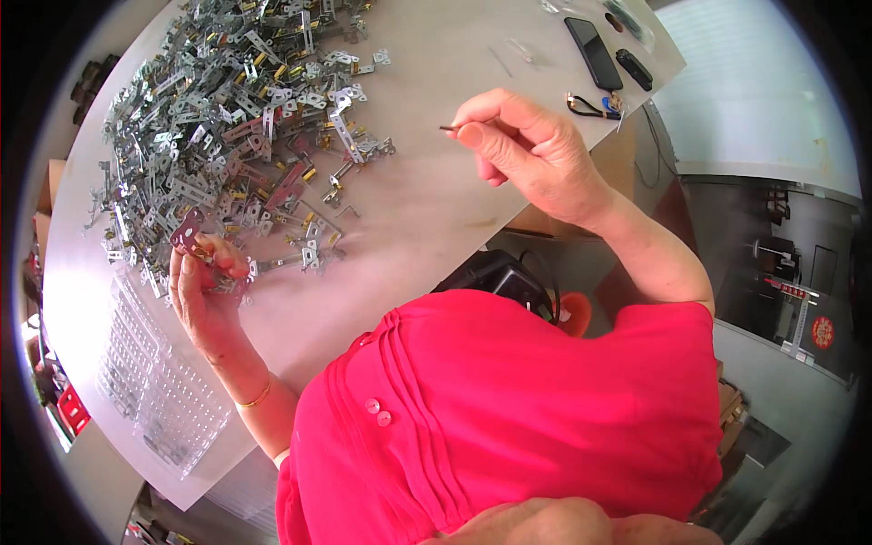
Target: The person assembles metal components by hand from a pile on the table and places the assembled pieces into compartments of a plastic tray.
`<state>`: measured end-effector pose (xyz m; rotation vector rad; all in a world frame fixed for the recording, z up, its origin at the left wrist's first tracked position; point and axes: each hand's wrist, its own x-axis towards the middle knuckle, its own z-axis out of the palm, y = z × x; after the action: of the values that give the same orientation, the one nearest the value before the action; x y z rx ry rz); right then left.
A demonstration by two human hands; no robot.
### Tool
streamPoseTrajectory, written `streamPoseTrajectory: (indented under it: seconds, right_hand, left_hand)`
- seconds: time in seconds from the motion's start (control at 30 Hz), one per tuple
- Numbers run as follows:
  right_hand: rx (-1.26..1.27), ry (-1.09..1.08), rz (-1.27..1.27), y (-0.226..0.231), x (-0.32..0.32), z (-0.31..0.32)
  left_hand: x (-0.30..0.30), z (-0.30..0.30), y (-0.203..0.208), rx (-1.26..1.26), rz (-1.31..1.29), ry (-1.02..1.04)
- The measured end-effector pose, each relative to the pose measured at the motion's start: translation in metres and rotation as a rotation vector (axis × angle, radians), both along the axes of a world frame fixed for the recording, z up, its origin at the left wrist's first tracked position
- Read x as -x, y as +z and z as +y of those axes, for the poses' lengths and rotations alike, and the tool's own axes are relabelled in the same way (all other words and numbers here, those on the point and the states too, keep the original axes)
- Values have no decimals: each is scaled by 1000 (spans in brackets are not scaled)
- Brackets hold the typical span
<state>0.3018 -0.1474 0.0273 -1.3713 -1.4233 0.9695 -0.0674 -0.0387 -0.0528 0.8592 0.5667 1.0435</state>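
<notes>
A large heap of small silver metal brackets (218, 118), some with brass-coloured parts, covers the left of the white table. At the heap's near edge my left hand (204, 291) is closed on a metal bracket (188, 232) with round holes, which sticks up from the fingers and looks reddish. More metal shows between those fingers, partly hidden. My right hand (536, 154) is raised over the table's right part, apart from the heap. Its thumb and forefinger pinch a thin dark pin-like piece (447, 128); only the tip shows, so its kind is unclear.
Clear plastic trays (159, 381) with rows of dimples lie at the table's near left. A black phone (593, 54), a small black device (634, 69) and a black cord loop (590, 109) lie at the far right. Below the table edge stands a black bag-like object (495, 277).
</notes>
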Motion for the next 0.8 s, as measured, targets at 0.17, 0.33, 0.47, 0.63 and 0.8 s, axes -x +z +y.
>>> streamPoseTrajectory:
  seconds: [0.17, 0.33, 0.47, 0.63, 0.8]
  right_hand:
    - [11, 90, 36, -8, 18, -1]
    - [-65, 230, 62, -9, 54, 35]
    - [-184, 348, 81, -7, 110, 64]
    - [-234, 437, 115, -3, 140, 105]
    - [-241, 384, 134, -17, 168, 130]
  left_hand:
    - [-12, -13, 7, 19, 105, 77]
    - [-28, -9, 10, 58, 67, 28]
    - [-19, -16, 10, 24, 54, 77]
    - [-21, -2, 5, 81, 79, 129]
    - [-9, 3, 0, 66, -31, 196]
